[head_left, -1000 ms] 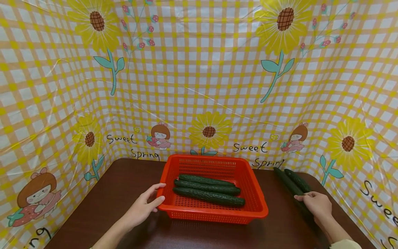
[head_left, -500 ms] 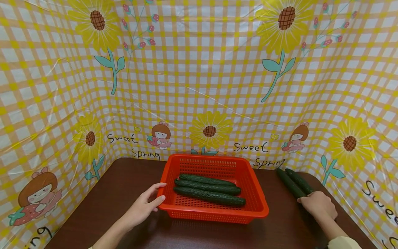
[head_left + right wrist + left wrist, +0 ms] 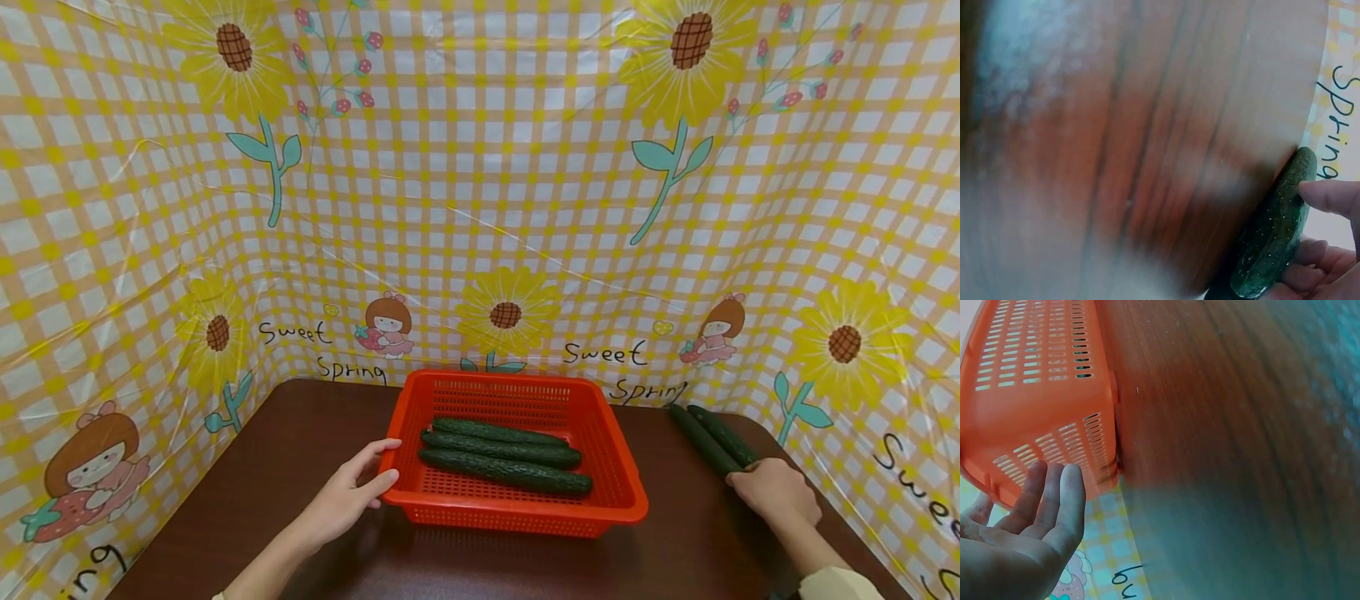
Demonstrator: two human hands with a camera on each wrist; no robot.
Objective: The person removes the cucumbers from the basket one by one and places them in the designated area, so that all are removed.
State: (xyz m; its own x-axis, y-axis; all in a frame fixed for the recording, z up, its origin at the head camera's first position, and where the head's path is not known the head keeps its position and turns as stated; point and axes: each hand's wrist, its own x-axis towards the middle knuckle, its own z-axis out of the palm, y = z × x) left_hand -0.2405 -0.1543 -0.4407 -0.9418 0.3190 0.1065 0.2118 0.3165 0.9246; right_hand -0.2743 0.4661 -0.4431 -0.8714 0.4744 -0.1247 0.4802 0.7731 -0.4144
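Observation:
My left hand point(image 3: 341, 492) holds the left rim of a red plastic basket point(image 3: 622, 467), a thumb and a finger over the edge. The left wrist view shows the other fingers point(image 3: 1072, 494) nearly straight against the outside wall. Several dark green cucumbers point(image 3: 502, 472) lie side by side inside. On the right, my right hand point(image 3: 776, 496) grips one cucumber point(image 3: 701, 437) near its front part; in the right wrist view the thumb presses on this cucumber point(image 3: 1275, 231) with fingers below. Another cucumber point(image 3: 722, 435) lies along its right side, its near end hidden by the hand.
The dark brown table point(image 3: 300, 433) has a glossy wood grain. A yellow checked sheet point(image 3: 495, 200) with sunflowers hangs at the back and along both sides, meeting the table's edges.
My right hand has shifted a little to the right, and the cucumber it grips has moved right, closer against the other one. The left hand and basket stay put.

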